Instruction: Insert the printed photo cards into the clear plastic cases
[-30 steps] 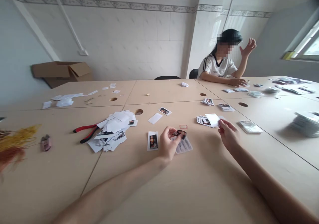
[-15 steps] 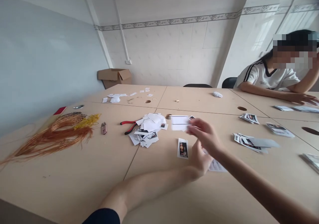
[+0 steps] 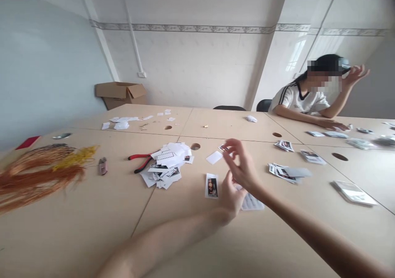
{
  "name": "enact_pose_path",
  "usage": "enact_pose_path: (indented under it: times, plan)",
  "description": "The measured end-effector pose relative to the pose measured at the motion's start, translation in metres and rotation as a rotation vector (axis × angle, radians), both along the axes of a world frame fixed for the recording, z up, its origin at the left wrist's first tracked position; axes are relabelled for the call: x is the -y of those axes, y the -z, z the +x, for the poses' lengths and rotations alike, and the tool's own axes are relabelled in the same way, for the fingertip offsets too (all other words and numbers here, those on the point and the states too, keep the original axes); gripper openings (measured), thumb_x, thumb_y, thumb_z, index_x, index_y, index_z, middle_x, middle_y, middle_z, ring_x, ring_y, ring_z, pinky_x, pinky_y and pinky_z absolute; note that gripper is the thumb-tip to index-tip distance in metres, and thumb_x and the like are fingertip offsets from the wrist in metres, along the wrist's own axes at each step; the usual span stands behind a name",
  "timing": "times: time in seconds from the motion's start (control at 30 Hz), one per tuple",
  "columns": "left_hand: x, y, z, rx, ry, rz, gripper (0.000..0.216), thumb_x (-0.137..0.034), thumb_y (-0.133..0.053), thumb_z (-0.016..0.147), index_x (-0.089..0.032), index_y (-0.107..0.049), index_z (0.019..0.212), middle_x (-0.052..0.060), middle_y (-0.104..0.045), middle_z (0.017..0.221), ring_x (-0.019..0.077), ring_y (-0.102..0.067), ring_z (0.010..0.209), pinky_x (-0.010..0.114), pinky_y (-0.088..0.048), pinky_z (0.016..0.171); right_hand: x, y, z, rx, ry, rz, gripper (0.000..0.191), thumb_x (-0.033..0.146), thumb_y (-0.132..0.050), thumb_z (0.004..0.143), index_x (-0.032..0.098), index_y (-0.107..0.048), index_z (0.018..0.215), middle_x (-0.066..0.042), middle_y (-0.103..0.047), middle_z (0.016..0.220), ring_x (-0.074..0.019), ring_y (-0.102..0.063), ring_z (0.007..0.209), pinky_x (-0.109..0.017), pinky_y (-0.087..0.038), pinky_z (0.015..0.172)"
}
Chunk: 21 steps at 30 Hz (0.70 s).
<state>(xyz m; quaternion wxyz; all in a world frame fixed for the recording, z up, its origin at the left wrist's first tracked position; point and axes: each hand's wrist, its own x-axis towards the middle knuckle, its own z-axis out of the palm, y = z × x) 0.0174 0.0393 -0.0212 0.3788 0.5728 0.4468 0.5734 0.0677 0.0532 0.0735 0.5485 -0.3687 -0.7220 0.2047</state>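
White-bordered card (image 3: pixel 211 186) flat on table (image 3: pixel 185 245), just left of left hand (image 3: pixel 232 195). Left fingers clamped on dark print (image 3: pixel 235 182), partly hidden. Right hand (image 3: pixel 243 167) near it, fingers bent; grip: cannot tell.

Beyond the far left corner of your tabletop (image 3: pixel 77 232) stands an open cardboard box (image 3: pixel 111 91); near the left edge lie orange and yellow strands (image 3: pixel 58 177). Opposite you, at the far edge: a black chair back (image 3: pixel 230 108) and, rightward, a seated co-worker (image 3: pixel 286 97).
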Motion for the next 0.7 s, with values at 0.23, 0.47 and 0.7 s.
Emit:
enact_pose_path:
  times: [0.23, 0.47, 0.7]
  plan:
    - [-0.002, -0.013, 0.005, -0.015, 0.001, -0.006, 0.023, -0.032, -0.061, 0.065, -0.017, -0.048, 0.077, 0.001, -0.055, 0.075, 0.0142, -0.055, 0.074, 0.026, -0.043, 0.068, 0.032, 0.074, 0.081, -0.241, 0.326, -0.22, 0.029, 0.034, -0.058, 0.069, 0.021, -0.046, 0.093, -0.004, -0.051, 0.088, -0.0166, -0.049, 0.08, -0.026, -0.038, 0.063]
    - [0.007, -0.02, 0.007, -0.044, 0.089, 0.07, 0.014, -0.031, -0.049, 0.075, -0.017, -0.049, 0.074, 0.002, -0.054, 0.074, 0.0136, -0.054, 0.075, 0.025, -0.043, 0.072, 0.033, 0.092, 0.087, -0.311, 0.027, -0.499, 0.026, 0.039, -0.055, 0.071, 0.019, -0.054, 0.086, -0.004, -0.056, 0.081, -0.0147, -0.051, 0.063, -0.024, -0.039, 0.054]
    - [0.014, -0.024, 0.01, -0.049, 0.211, 0.075, 0.018, -0.034, -0.046, 0.078, -0.017, -0.051, 0.075, 0.003, -0.058, 0.076, 0.0139, -0.056, 0.075, 0.025, -0.044, 0.07, 0.034, 0.091, 0.089, -0.222, 0.127, -0.323, 0.013, 0.032, -0.057, 0.07, 0.02, -0.054, 0.072, 0.001, -0.055, 0.067, -0.0136, -0.048, 0.063, -0.025, -0.038, 0.061]
